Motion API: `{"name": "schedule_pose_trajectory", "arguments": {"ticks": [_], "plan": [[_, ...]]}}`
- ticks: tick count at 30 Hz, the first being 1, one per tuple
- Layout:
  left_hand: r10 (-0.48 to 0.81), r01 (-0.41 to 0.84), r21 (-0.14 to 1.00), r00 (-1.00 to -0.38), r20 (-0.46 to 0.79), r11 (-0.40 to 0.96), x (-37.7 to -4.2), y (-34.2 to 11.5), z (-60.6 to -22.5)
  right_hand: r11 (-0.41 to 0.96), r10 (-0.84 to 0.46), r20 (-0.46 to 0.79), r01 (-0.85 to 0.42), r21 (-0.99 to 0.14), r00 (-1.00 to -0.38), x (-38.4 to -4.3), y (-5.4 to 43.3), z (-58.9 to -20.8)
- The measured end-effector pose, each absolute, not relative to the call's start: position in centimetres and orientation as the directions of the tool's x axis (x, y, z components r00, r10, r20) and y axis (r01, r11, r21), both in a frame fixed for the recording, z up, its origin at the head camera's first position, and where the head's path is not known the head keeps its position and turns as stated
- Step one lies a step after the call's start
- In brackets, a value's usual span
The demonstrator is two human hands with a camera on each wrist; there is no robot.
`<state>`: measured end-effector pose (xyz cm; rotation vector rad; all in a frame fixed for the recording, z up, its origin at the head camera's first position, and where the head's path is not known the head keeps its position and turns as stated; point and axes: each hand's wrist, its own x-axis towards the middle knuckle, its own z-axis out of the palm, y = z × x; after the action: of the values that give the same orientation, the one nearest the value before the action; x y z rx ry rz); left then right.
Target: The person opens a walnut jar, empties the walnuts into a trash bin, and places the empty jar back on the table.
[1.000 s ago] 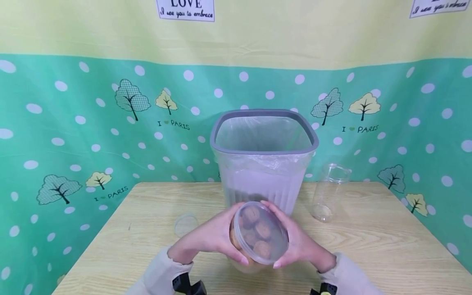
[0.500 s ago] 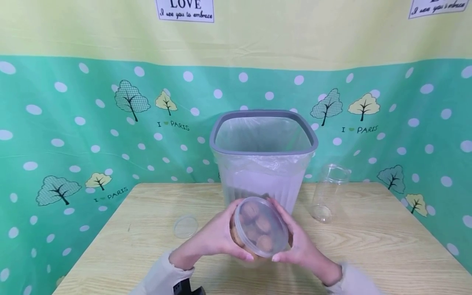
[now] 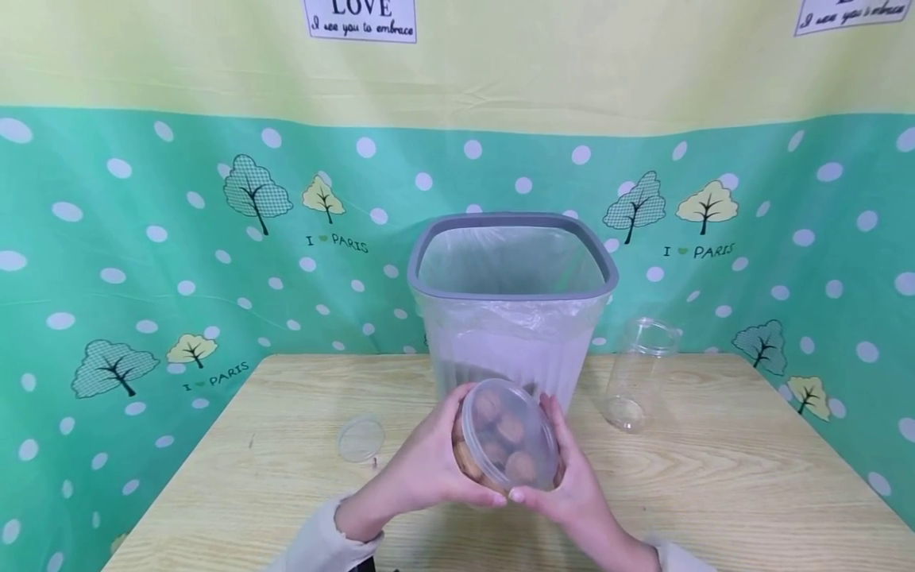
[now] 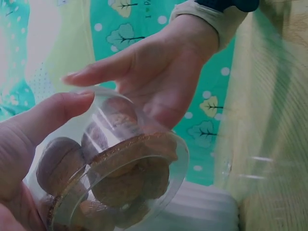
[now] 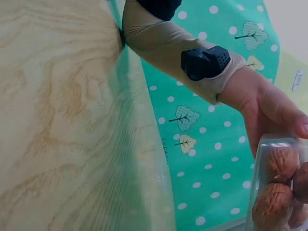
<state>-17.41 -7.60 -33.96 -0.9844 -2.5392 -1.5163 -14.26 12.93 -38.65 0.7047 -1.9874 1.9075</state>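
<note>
A clear plastic jar of walnuts (image 3: 473, 463) is held between both hands in front of the bin, tilted, with its round translucent lid (image 3: 516, 433) facing the head camera. My left hand (image 3: 432, 465) grips the jar from the left, thumb along the near side. From the right, my right hand (image 3: 575, 485) holds it, thumb tip at the lid's lower rim and fingers at the far side. In the left wrist view, walnuts (image 4: 122, 180) show through the jar's clear wall. The right wrist view catches only part of the jar (image 5: 274, 192).
Behind the hands stands a white bin (image 3: 511, 349) with a grey rim and a plastic liner. An uncovered clear jar (image 3: 632, 381) stands right of it on the wooden table (image 3: 715, 485). A clear round disc (image 3: 360, 439) lies to the left, a small dark speck beside it.
The jar has risen slightly and its tilt has shifted. My right hand has turned and slid a little along its side, the thumb moving left. A dark speck now shows near the disc.
</note>
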Motion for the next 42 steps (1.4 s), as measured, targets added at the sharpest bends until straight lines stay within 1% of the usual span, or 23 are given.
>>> {"name": "schedule_pose_trajectory", "arguments": {"ticks": [5,10,15,23,29,32,37,42], "plan": [[0.487,0.516,0.780,-0.814,0.317,0.354,-17.34,-7.49,-34.17,-0.013,-0.131,0.487,-0.490,-0.872,-0.863,-14.20,12.94,-38.64],[0.478,0.509,0.785,-0.819,0.316,0.354,-17.36,-7.45,-34.29,-0.085,-0.139,0.455,-0.447,-0.890,-0.879,-14.20,12.92,-38.84],[0.473,0.503,0.792,-0.823,0.315,0.346,-17.36,-7.37,-34.36,-0.176,-0.143,0.444,-0.419,-0.891,-0.885,-14.26,12.90,-39.09],[0.459,0.488,0.797,-0.834,0.305,0.356,-17.29,-7.36,-34.35,-0.233,-0.139,0.447,-0.410,-0.882,-0.884,-14.30,12.76,-39.27],[0.452,0.495,0.788,-0.835,0.314,0.367,-17.24,-7.39,-34.22,-0.210,-0.146,0.455,-0.422,-0.882,-0.878,-14.37,12.65,-39.34],[0.456,0.510,0.777,-0.827,0.327,0.368,-17.20,-7.48,-34.10,-0.172,-0.156,0.459,-0.434,-0.884,-0.874,-14.34,12.61,-39.27],[0.462,0.521,0.768,-0.822,0.333,0.373,-17.15,-7.60,-33.95,-0.110,-0.143,0.447,-0.434,-0.894,-0.883,-14.24,12.48,-39.10],[0.466,0.526,0.761,-0.819,0.335,0.378,-17.13,-7.77,-33.87,-0.077,-0.138,0.428,-0.421,-0.904,-0.893,-14.26,12.47,-39.16]]}}
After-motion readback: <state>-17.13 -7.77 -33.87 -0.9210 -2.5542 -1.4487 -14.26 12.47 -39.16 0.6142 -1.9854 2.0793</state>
